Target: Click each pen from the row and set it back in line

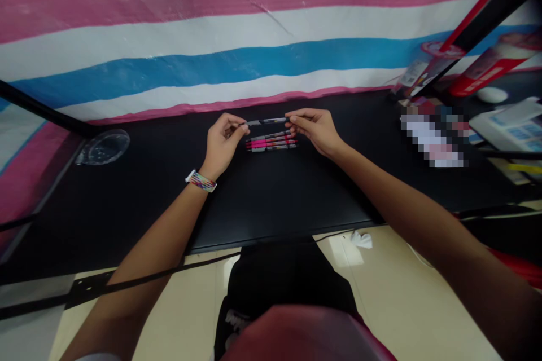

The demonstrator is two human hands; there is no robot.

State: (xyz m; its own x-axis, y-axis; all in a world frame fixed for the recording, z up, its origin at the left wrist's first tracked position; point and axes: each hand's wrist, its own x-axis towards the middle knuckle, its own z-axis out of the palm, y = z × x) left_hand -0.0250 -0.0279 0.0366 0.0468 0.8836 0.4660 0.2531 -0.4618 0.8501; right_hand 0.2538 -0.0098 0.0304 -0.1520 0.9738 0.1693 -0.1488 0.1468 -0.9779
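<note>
A grey and clear pen (266, 121) is stretched level between my two hands, near the back of the black table. My left hand (224, 141) pinches its left end between thumb and fingers. At its right end, my right hand (314, 128) pinches it the same way. Just below, on the near side, several pens (271, 141) lie side by side in a row, some pink and some grey or dark. A patterned band (201, 181) circles my left wrist.
The black table (271, 197) meets a striped plastic sheet (254, 67) behind it. At the left lies a clear plastic lid (105, 146). On the right stand a plastic cup (417, 70) and a red container (486, 70), near a white rounded object (492, 95) and a blurred-out packet (432, 138).
</note>
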